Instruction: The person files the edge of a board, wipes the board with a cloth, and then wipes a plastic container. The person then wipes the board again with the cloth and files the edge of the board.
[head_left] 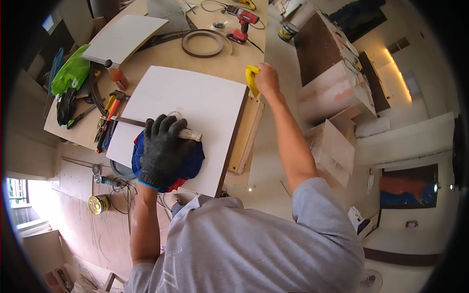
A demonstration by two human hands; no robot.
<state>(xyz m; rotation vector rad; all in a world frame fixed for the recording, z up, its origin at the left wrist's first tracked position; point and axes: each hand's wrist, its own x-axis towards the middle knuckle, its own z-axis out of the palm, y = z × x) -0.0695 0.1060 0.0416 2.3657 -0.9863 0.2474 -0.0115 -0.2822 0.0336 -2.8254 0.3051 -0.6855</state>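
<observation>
A white panel (200,97) with a dark brown edge lies in front of me on the table. My left hand (166,146), in a dark knit glove, lies with fingers spread over a blue cloth (194,163) on that panel. A pale, rough stick-like piece (191,135) pokes out beside its thumb and fingers. At the panel's far right corner, my bare right hand (266,79) is closed on a yellow, folded-looking piece (251,78). Its fingers are partly hidden from this angle.
On the wooden table (215,66) are a roll of brown edge banding (184,44), a red cordless drill (243,27), a bottle (117,75), a hammer (115,100) and a green bag (71,71). A wooden frame piece (248,134) sits under the panel's right side. Boxes (332,149) stand right.
</observation>
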